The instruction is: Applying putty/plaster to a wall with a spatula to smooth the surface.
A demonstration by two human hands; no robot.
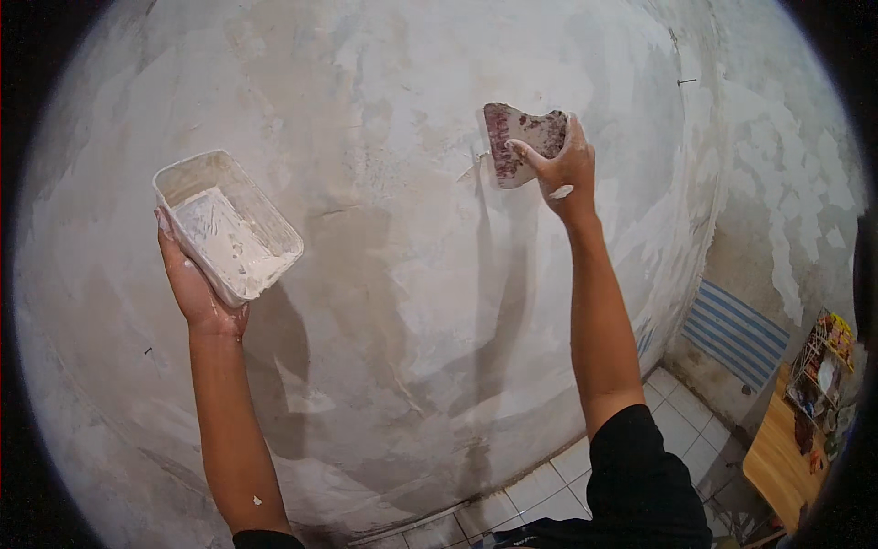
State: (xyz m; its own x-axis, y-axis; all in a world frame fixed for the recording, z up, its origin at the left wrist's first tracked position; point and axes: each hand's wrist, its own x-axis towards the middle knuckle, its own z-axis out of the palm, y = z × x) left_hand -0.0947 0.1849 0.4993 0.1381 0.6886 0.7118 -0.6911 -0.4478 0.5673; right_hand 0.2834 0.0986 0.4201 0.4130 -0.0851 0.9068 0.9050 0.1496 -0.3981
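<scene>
My left hand grips a pale rectangular plastic tub from below and the side, its open top tilted toward me. White paste, like wall filler, coats the inside of the tub. Up at the right, my right hand pinches a flat filler spreader, reddish-brown and smeared with dried paste, the thumb across its face. The spreader's left edge is at the wall, close to a small ridge of paste; whether it touches cannot be told. Dabs of white paste stick to both arms.
Patchy grey and white filler covers the wall. One nail sticks out at upper right, another at lower left. A blue-striped cloth hangs at the right corner, near a wooden table with a cluttered rack. White tiles line the floor.
</scene>
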